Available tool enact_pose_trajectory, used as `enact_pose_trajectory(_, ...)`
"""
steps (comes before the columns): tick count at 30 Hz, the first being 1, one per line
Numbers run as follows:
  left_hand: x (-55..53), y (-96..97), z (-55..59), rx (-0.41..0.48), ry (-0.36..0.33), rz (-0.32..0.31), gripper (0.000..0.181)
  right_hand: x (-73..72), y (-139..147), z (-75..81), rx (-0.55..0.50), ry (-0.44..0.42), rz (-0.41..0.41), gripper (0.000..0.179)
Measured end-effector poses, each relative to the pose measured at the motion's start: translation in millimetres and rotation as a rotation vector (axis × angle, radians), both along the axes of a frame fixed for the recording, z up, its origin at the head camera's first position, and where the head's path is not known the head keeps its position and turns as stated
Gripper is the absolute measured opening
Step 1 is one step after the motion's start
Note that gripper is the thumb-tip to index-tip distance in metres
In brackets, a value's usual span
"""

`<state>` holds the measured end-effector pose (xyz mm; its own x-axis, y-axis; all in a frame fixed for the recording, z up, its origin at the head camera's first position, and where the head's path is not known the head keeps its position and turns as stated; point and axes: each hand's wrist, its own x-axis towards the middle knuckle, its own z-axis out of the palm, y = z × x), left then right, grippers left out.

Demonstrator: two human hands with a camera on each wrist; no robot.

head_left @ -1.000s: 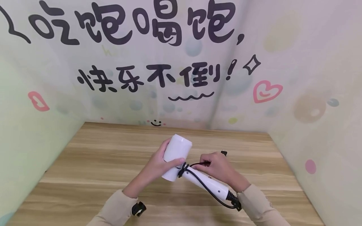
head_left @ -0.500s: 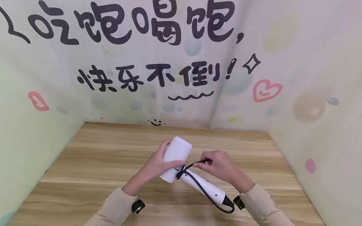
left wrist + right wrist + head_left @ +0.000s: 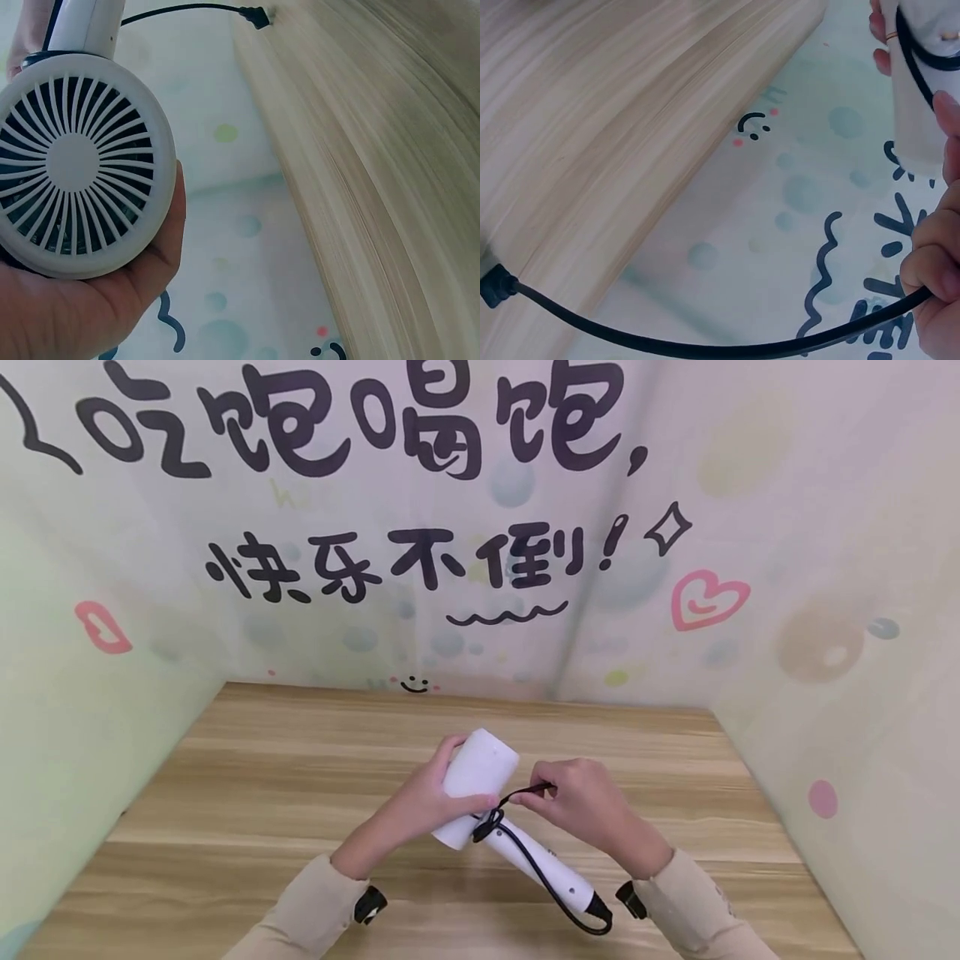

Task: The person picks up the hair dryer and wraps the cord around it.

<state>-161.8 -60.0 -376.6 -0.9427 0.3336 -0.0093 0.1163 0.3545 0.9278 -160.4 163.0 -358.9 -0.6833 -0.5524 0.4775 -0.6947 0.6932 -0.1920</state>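
Observation:
A white hair dryer (image 3: 482, 770) is held over the table, its handle (image 3: 551, 868) slanting down to the right. My left hand (image 3: 423, 797) grips the barrel with the thumb across its near side. In the left wrist view, the slatted round air grille (image 3: 73, 161) faces the camera. A black power cord (image 3: 536, 868) loops up from the handle's end and is wound around the handle near the barrel. My right hand (image 3: 581, 797) pinches the cord right of the winding. From its fingers, in the right wrist view, the cord runs to the black plug (image 3: 496, 285).
The wood-grain table (image 3: 285, 760) lies beneath both hands. Pale printed walls (image 3: 360, 635) with black lettering enclose it at the back and both sides. Black straps (image 3: 370, 906) are worn at both wrists.
My right hand drew the cord up and slightly away from the handle, then stayed nearly still. The hair dryer's handle end shifted down and left; its barrel moved slightly toward me.

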Motion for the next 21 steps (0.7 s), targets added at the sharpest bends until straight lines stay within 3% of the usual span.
enact_pose_trajectory(4, -0.5, 1.9, -0.2, 0.012, -0.005, 0.055, 0.084, 5.4, -4, 3.6, 0.020, 0.001, -0.011, 0.024)
enact_pose_trajectory(10, -1.1, 3.3, 0.6, -0.007, 0.011, 0.143, 0.083, 17.0, -14, 11.7, 0.078, -0.022, -0.091, 0.016)
enact_pose_trajectory(16, -0.6, 3.7, 2.3, -0.003, 0.035, 0.177, 0.084, 25.0, -20, 18.0, 0.135, 0.000, -0.162, 0.014)
enact_pose_trajectory(21, -2.5, 2.4, 2.2, -0.005, 0.051, 0.216, 0.087, 27.9, -24, 20.8, 0.123, -0.035, -0.198, 0.015)
